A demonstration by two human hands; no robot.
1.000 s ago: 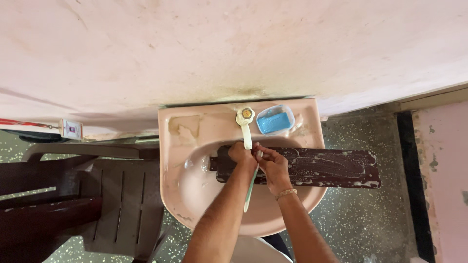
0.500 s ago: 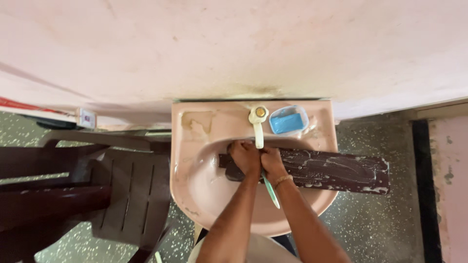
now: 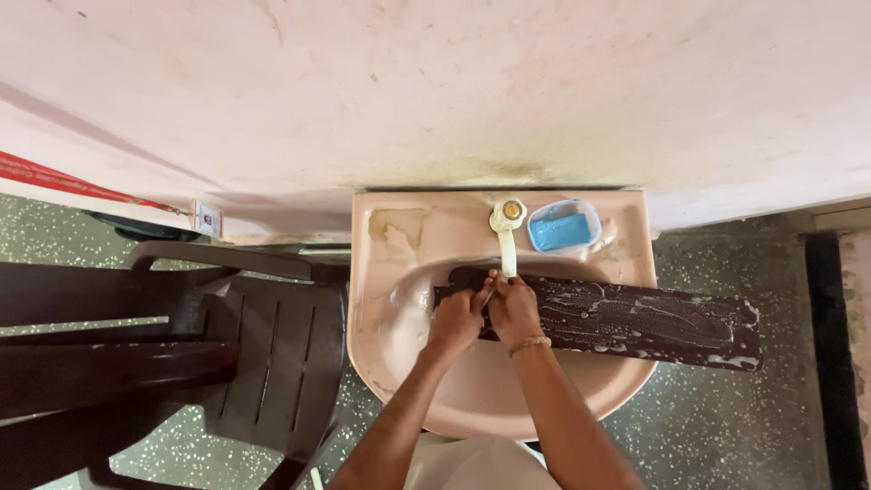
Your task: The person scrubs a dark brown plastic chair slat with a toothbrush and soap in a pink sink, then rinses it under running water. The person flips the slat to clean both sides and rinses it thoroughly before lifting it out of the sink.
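A: Start at nine o'clock. What sits beside you?

B: A dark brown plastic chair (image 3: pixel 263 363) stands just beside the basin, on the speckled floor (image 3: pixel 726 426).

A: And the basin itself?

B: Your pink wash basin (image 3: pixel 399 363) is fixed to the pink wall (image 3: pixel 435 91). Its bowl holds your two hands and the near end of a long dark board (image 3: pixel 635 322), streaked with white suds. The board lies across the bowl and sticks out past the rim toward three o'clock.

A: Your left hand?

B: Your left hand (image 3: pixel 456 319) is curled down onto the board's left end, fingers bent on it. I cannot tell whether they truly clamp it or only press.

A: The right one?

B: Your right hand (image 3: pixel 513 308) touches the left, fingers bent on the board's top; a thin pale object shows between the hands, too small to name. A gold bangle (image 3: pixel 529 344) circles that wrist.

A: At twelve o'clock?

B: A cream tap (image 3: pixel 505 227) points its spout down at your knuckles. Just to its right, a clear soap dish (image 3: pixel 592 214) on the ledge holds a blue bar of soap (image 3: pixel 559 231).
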